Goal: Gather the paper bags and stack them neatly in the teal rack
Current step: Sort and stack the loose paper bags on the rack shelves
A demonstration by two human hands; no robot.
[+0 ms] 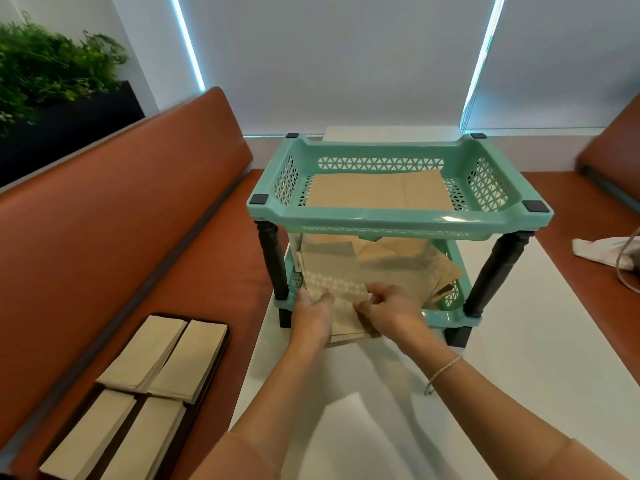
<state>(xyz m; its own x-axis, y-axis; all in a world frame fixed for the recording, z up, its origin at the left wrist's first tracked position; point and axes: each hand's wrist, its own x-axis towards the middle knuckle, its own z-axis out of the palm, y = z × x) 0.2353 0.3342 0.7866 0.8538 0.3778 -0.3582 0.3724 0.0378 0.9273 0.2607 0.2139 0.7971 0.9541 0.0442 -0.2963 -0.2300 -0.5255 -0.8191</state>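
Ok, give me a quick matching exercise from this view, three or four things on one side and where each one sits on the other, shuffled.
1. flat paper bag
2. tray of bag stacks
3. white cloth
4. plant

A. bench seat, right
B. top tier of the teal rack
C. behind the left backrest
D. bench seat, left

Pairs: 1-B, 2-D, 3-A, 4-C

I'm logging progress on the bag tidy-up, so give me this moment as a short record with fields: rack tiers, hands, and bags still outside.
top tier: flat brown paper bags lie in the teal rack
bottom tier: loose, uneven pile of bags
left hand: holds the front bags at the lower tier's edge
right hand: pinches the same bags
outside rack: four bag stacks on a dark tray, on the orange bench
support: white table
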